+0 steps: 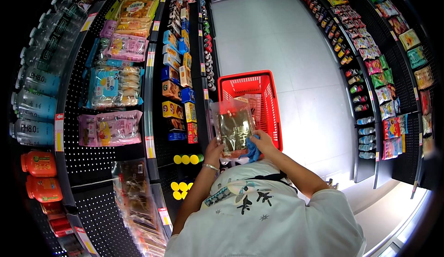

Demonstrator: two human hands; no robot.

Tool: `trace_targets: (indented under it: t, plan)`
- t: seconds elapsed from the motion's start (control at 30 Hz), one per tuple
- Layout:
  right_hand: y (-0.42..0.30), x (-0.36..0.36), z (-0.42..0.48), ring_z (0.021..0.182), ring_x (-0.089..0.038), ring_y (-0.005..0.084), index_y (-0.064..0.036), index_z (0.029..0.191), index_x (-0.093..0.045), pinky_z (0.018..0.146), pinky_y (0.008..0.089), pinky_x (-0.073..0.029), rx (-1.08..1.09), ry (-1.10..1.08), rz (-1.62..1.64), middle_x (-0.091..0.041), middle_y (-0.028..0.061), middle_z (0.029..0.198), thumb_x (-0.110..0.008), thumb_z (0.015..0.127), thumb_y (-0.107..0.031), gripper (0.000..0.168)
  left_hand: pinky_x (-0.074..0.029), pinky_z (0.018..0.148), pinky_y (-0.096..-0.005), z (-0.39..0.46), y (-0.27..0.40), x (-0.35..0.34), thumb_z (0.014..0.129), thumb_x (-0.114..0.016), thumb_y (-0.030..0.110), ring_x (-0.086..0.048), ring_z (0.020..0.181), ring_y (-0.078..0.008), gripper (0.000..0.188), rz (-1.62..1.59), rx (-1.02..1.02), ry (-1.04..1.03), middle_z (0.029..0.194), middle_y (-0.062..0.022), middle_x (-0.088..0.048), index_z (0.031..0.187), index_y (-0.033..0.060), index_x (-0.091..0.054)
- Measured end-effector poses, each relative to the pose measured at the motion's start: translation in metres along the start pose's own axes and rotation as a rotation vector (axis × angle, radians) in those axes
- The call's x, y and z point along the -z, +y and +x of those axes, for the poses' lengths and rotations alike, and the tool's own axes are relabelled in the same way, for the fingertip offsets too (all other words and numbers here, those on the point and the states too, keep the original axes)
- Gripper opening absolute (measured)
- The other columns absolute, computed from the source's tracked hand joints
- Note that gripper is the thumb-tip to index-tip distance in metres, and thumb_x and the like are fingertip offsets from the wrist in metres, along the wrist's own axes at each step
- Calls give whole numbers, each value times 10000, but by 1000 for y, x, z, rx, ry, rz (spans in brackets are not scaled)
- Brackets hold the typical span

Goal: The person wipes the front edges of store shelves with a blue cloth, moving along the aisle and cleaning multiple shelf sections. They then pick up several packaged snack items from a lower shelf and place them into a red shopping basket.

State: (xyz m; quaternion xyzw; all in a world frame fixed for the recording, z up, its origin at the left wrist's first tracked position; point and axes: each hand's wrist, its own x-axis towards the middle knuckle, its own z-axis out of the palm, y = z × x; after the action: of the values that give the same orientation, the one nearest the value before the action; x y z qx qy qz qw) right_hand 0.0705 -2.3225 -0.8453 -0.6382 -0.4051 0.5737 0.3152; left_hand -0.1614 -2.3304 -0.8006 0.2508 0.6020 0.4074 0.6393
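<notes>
My left hand [214, 152], with a bracelet at its wrist, grips the lower left edge of a clear plastic food packet [234, 128] with dark contents. At the packet's lower right is my right hand [262, 142], which holds a crumpled blue cloth or glove [252, 150] against it. The packet is held over the near left part of a red plastic shopping basket [272, 99]. Inside the basket, partly covered by the packet, lies a pink and white package [254, 106].
Black shelving with boxed snacks [172, 109], bagged bread [114, 87], large water bottles [36, 132] and red jars [43, 189] stands on the left. Similar packets [135, 194] lie at lower left. Drinks cans [355, 89] and snack bags [392, 127] line the right shelves, across the grey tiled floor [312, 118].
</notes>
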Motion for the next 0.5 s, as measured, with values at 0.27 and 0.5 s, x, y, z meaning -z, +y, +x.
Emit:
trace_targets:
  t: [0.27,0.5]
  plan:
    - [19,50,39,1059,-677,379,30,1376,-500,915,435,-532,-22,147,-371,-686,265,1119,-701,890,-331,638,-516,883,-310,19,-41,23,850,-659,7,-612,1079,-194,545,385,-102,165,1218,-116,-625,1371,26,-501]
    - [28,49,27,1039,-681,320,-2,1250,-632,895,396,-538,-26,80,-373,-696,227,1105,-711,880,-279,469,-501,680,-231,-20,-67,72,909,-687,99,-660,839,-125,311,265,-4,121,983,-54,-696,1201,9,-631]
